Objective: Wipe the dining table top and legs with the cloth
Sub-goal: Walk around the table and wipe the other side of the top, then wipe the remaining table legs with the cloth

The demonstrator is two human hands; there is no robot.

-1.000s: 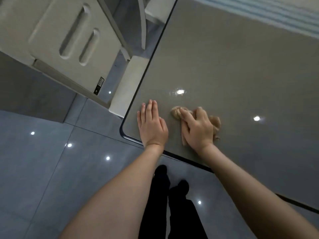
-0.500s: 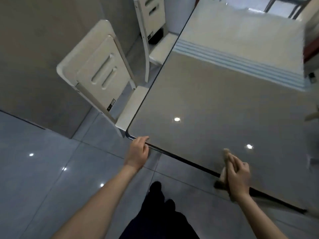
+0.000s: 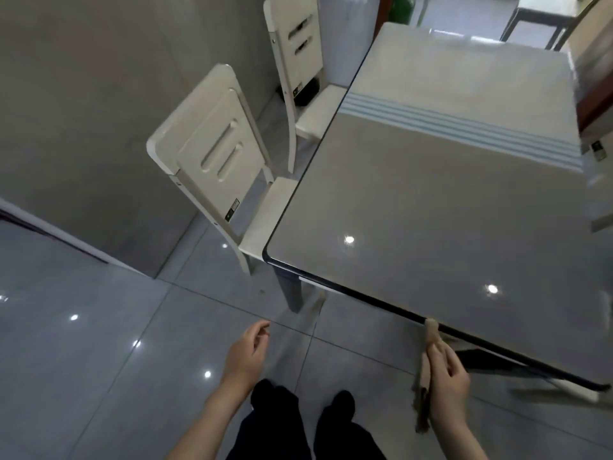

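Glossy desk (image 3: 447,210) on grey tiled floor (image 3: 99,360), two cream chairs (image 3: 212,154) alongside.
Right hand (image 3: 447,380) grips the tan cloth (image 3: 424,373) at the desk's near edge; left hand (image 3: 247,353) loosely curled, holding nothing.

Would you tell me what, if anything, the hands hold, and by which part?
The right hand grips the cloth around its middle, both ends sticking out; the left hand holds nothing.

right hand (image 3: 446,376) grips the cloth (image 3: 425,370) against the dining table (image 3: 431,210) edge; left hand (image 3: 247,353) hangs loose off the table.
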